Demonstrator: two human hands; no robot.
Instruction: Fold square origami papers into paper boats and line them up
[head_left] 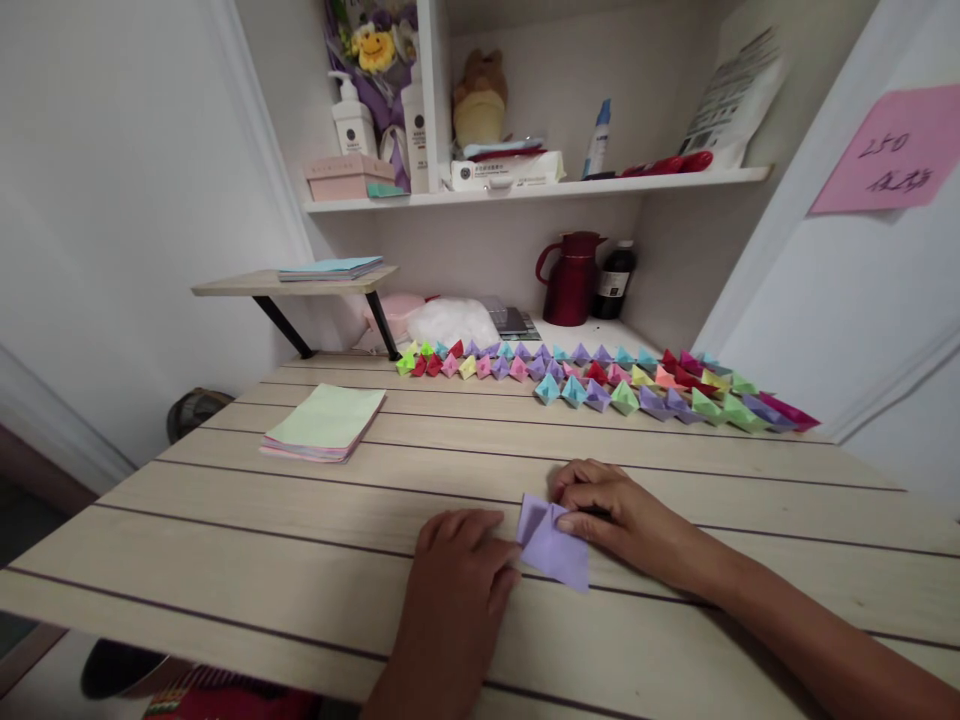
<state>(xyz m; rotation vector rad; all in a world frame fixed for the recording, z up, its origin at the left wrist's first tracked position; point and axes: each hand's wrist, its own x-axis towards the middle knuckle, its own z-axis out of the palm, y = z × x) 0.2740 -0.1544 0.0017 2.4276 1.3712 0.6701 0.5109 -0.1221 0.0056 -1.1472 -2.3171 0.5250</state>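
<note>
A small purple sheet of origami paper [559, 552], partly folded, lies on the wooden table in front of me. Its upper left part is raised in a flap. My right hand [611, 510] pinches the paper's upper right edge between thumb and fingers. At the paper's left edge rests my left hand [465, 565], palm down, its fingers loosely bent and their tips against or just beside the sheet; whether they press on it I cannot tell.
Several rows of colourful folded paper boats [622, 398] line the table's back. A stack of coloured paper [326, 422] lies on the left, below a small raised shelf [240, 284] with more sheets. A red thermos jug [574, 280] and dark bottle [615, 282] stand behind.
</note>
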